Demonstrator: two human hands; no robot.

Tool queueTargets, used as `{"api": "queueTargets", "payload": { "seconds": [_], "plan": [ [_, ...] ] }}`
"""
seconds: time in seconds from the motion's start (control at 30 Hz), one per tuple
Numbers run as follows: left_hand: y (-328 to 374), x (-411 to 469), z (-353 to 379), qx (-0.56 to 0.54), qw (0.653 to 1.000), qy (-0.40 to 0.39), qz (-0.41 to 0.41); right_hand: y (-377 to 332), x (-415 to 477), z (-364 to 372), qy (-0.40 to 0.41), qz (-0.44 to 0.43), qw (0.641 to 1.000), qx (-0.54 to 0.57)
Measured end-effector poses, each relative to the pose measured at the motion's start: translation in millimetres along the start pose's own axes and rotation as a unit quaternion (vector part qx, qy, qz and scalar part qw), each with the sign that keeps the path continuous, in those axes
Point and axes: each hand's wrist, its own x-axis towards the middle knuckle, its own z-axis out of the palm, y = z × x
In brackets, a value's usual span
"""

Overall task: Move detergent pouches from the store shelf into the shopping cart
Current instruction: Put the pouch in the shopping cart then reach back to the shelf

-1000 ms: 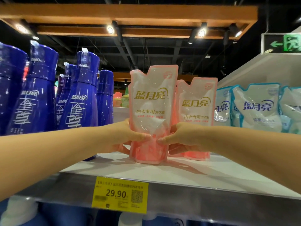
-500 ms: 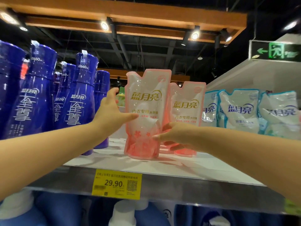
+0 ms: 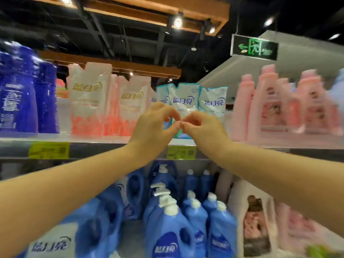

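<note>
Three blue-and-white detergent pouches stand upright on the top shelf [image 3: 104,148]; the middle one [image 3: 183,97] is nearest me. My left hand [image 3: 154,127] and my right hand [image 3: 202,128] are raised side by side just in front of its lower half. Their fingers are curved and the fingertips almost meet. The pouch shows through the gaps behind them, and nothing sits between fingers and thumbs. Two pink-and-white pouches [image 3: 87,101] stand further left on the same shelf. No shopping cart is in view.
Tall dark blue bottles [image 3: 16,90] fill the shelf's left end and pink bottles [image 3: 268,108] its right end. Yellow price tags [image 3: 181,152] hang on the shelf edge. Below stand several blue detergent jugs [image 3: 173,229] with white caps. The picture is blurred by motion.
Both hands let go of the front pink pouch, which stays on the shelf, and moved right to the blue-and-white pouches. My view swung right and down.
</note>
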Motion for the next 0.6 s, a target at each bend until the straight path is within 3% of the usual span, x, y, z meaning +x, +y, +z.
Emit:
{"api": "queueTargets", "payload": {
  "seconds": [0.2,0.3,0.6],
  "plan": [
    [164,-20,118,-0.215,0.975,-0.048,-0.029,63,-111,-156,0.083,0.006,0.985,-0.153],
    [248,-42,182,-0.336,0.938,-0.057,-0.059,99,-170,-225,0.124,0.005,0.964,-0.236],
    [458,-112,384,-0.547,0.813,-0.183,-0.079,236,-318,-397,0.266,0.186,0.88,-0.348]
  ]
}}
